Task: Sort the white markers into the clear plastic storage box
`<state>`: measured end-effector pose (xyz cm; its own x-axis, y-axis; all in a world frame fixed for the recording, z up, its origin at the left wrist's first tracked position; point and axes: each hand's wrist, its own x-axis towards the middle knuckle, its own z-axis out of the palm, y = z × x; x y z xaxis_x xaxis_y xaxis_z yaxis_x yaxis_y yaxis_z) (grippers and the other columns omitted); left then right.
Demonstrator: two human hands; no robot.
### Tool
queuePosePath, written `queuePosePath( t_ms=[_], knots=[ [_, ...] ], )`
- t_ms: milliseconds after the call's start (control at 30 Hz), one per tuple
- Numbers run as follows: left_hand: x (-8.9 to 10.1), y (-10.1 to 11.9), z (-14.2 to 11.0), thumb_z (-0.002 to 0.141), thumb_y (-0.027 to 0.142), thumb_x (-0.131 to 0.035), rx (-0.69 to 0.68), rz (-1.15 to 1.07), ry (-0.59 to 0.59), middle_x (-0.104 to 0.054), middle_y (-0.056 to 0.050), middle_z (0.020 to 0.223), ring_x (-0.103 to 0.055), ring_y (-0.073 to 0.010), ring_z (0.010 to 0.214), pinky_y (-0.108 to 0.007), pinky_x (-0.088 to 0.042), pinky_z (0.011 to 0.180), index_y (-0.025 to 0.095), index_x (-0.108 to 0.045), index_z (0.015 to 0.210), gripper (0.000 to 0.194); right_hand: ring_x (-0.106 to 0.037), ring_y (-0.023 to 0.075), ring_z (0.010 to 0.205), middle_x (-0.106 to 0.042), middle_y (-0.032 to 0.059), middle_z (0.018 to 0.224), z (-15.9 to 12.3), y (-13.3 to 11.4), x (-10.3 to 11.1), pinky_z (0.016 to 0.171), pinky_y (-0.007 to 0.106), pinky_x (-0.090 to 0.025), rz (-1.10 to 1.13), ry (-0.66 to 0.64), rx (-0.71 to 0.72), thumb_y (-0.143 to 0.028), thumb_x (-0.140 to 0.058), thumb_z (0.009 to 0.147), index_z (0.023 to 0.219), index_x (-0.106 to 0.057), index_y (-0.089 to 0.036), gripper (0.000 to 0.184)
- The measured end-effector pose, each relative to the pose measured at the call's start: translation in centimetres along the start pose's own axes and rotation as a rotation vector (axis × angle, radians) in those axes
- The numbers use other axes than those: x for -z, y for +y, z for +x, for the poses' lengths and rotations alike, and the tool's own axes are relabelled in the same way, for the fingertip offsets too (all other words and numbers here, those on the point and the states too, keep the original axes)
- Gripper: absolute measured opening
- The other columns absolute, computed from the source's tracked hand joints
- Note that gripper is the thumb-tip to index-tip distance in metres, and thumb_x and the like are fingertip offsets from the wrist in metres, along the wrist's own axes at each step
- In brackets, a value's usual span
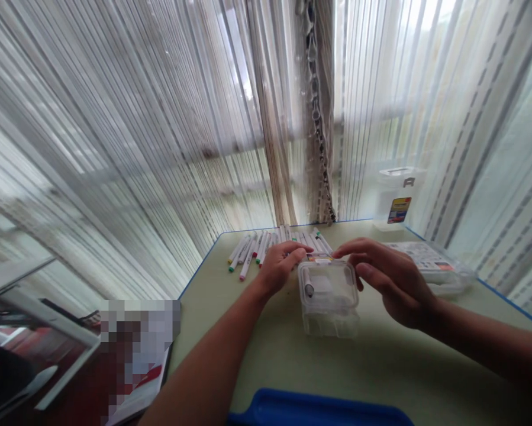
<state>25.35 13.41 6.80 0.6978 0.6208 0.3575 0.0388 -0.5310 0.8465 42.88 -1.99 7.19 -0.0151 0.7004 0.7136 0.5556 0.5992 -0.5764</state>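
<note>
string curtain point(159, 118) filled most of the view, a beaded strand point(314, 89) hanging near its middle. below it sat the pale green table point(266, 361) with a blue edge.

a blue plastic piece point(328, 410) lay at the near side, cut off by the bottom of the view. flat clear case point(438, 266) was on the right of the table, past the right hand point(396, 290), printed sheet showing through. tall clear container point(383, 204) stood upright behind it at the far right, colored label on its front.

clear box point(330, 324), the thing being handled, was on the table around mid-width, between both hands. right hand reached over its far right corner: index finger along the far rim, thumb and other fingers by the right side. left hand point(280, 269) was at the far left corner, fingers bent toward the rim. couldn't tell if either hand was clamped on the box or just resting there.

white markers point(248, 255) lay loosely side by side behind the box. one single marker point(308, 281) showed at the box's left side; couldn't tell how deep it sat.
</note>
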Motion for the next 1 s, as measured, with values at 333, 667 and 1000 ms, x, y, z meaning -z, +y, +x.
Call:
queuePosePath(
  t_ms=[333, 667, 1000],
  knots=[
    [3.3, -0.4, 1.2, 0.087, 0.023, -0.054, 0.085, 0.494, 0.459, -0.077, -0.005, 0.091, -0.067, -0.0155, 0.077, -0.027, -0.052, 0.076, 0.017, -0.076, 0.097, 0.025, -0.054, 0.0170, 0.056, -0.059, 0.0016, 0.061, 0.7, 1.9, 0.1, 0.049, 0.029, -0.042, 0.135, 0.170, -0.254, -0.037, -0.042, 0.098, 0.102, -0.066, -0.017, 0.032],
    [10.5, -5.1, 0.3, 0.085, 0.015, -0.058, 0.556, 0.820, 0.596, -0.071, -0.018, 0.115, -0.064, -0.0304, 0.115, -0.040, -0.046, 0.097, 0.012, -0.072, 0.106, 0.026, -0.053, 0.0166, 0.054, -0.057, 0.0002, 0.060, 0.6, 2.6, -0.1, 0.049, 0.029, -0.042, 0.079, 0.132, -0.263, -0.039, -0.042, 0.098, 0.101, -0.066, -0.018, 0.032],
    [11.1, -6.9, 0.2, 0.093, 0.034, -0.061, 0.729, 0.862, 0.374, -0.060, -0.011, 0.126, -0.062, -0.0240, 0.108, -0.044, -0.055, 0.089, 0.018, -0.058, 0.125, 0.037, -0.052, 0.0167, 0.054, -0.056, -0.0001, 0.059, 0.4, 2.9, 0.0, 0.050, 0.029, -0.042, 0.064, 0.104, -0.262, -0.043, -0.040, 0.100, 0.102, -0.065, -0.018, 0.035]
  ],
)
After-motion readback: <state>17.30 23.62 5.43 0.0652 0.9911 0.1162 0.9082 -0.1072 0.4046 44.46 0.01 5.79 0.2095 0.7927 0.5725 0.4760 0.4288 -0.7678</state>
